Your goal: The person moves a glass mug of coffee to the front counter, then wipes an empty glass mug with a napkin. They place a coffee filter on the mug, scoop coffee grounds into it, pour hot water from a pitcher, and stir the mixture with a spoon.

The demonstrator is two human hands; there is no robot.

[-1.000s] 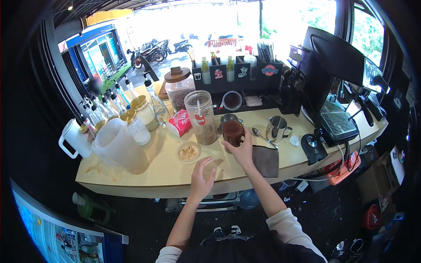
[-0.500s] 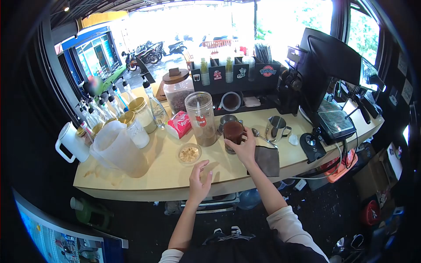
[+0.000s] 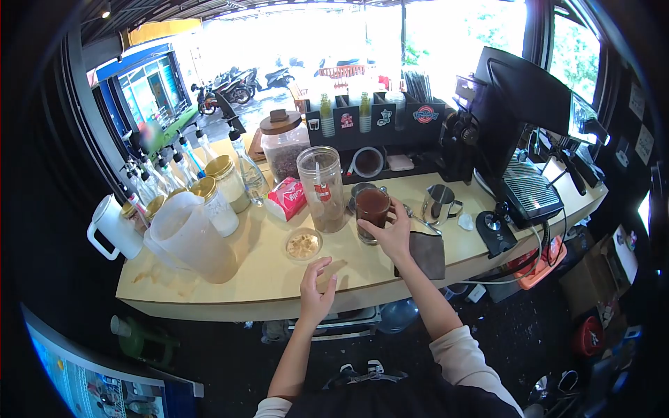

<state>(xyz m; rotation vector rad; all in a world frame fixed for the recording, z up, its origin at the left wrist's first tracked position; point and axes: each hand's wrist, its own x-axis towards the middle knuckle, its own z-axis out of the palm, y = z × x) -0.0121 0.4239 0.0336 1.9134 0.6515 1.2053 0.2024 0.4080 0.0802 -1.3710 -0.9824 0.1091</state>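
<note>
My right hand [image 3: 391, 231] is wrapped round a glass [image 3: 372, 206] of dark brown drink, fingers and thumb on its sides. Behind the glass a small metal cup [image 3: 361, 188] is partly hidden. To its left stands a tall clear canister [image 3: 323, 195] with a red label and some brown powder low inside. A round lid [image 3: 302, 244] lies on the counter in front of the canister. My left hand [image 3: 317, 287] hovers near the counter's front edge by the lid, fingers apart, holding nothing.
On the right are a dark cloth [image 3: 426, 255], a spoon [image 3: 426, 223], a steel milk pitcher [image 3: 439, 205], a tamper [image 3: 494, 221] and an espresso machine [image 3: 533, 188]. Leftward stand a large plastic pitcher [image 3: 191, 240], jars [image 3: 227, 180], a red tissue pack [image 3: 286, 198] and several pump bottles.
The glass looks more upright now, with its drink surface and rim showing more clearly in my right hand. My left hand has hardly moved. The view has shifted slightly.
</note>
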